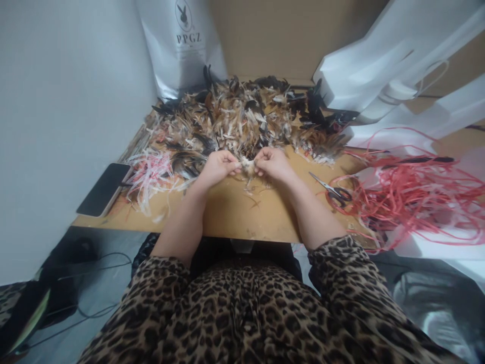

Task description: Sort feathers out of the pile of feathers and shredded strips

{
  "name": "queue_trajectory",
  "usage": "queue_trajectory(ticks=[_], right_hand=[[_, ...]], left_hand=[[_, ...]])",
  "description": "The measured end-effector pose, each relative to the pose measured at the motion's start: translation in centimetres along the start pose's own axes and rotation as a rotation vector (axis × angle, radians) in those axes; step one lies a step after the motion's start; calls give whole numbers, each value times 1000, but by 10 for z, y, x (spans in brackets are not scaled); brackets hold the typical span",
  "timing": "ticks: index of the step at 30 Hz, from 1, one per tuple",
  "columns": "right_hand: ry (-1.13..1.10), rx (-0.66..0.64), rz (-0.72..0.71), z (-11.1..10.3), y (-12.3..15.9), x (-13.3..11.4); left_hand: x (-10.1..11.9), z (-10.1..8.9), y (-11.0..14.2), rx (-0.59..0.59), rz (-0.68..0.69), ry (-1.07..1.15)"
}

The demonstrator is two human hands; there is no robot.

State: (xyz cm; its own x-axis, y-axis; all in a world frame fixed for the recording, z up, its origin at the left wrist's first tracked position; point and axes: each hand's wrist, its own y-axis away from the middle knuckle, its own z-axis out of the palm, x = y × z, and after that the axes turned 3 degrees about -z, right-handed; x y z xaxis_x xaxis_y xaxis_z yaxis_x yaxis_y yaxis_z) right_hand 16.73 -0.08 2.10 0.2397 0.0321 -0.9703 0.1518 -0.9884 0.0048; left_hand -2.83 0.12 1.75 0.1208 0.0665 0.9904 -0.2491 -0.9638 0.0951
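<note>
A small tuft of pale feathers is held between my two hands, just above the near part of the table. My left hand pinches its left side with thumb and forefinger. On the other side, my right hand pinches it the same way, a short gap from the left. Directly behind both hands spreads a large heap of brown, white and black feathers. A few loose wisps lie on the wood below the tuft. Whether a thread runs between the fingers is too small to tell.
To the right lie scissors and a tangle of red plastic strips. White and pink strips sit at left, beside a phone. A white bag stands behind the heap. White foam pieces rise at back right.
</note>
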Motion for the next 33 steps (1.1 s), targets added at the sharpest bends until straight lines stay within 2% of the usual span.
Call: queue_trajectory(ticks=[9,14,18,21,24,28,30,33], right_hand=[[-174,53,-51,2,3,-4],[-235,78,-255,8,3,-2],[-75,143,-444,10,2,2],[115,213,-509,10,2,6],[231,207,-544,12,2,9],[253,162,-544,18,4,10],[174,181,-516,20,4,11],[-58,276,-439,20,0,10]], left_hand=[[1,-3,2,-48,15,106],[-4,-2,2,-151,-50,210],[-4,-1,1,-171,-117,341],[-4,-1,-1,-175,-131,413],[-5,2,-1,-187,-131,403],[-9,8,-2,-155,-133,315],[-12,9,-3,-135,-134,290],[-14,9,-5,-116,-130,301]])
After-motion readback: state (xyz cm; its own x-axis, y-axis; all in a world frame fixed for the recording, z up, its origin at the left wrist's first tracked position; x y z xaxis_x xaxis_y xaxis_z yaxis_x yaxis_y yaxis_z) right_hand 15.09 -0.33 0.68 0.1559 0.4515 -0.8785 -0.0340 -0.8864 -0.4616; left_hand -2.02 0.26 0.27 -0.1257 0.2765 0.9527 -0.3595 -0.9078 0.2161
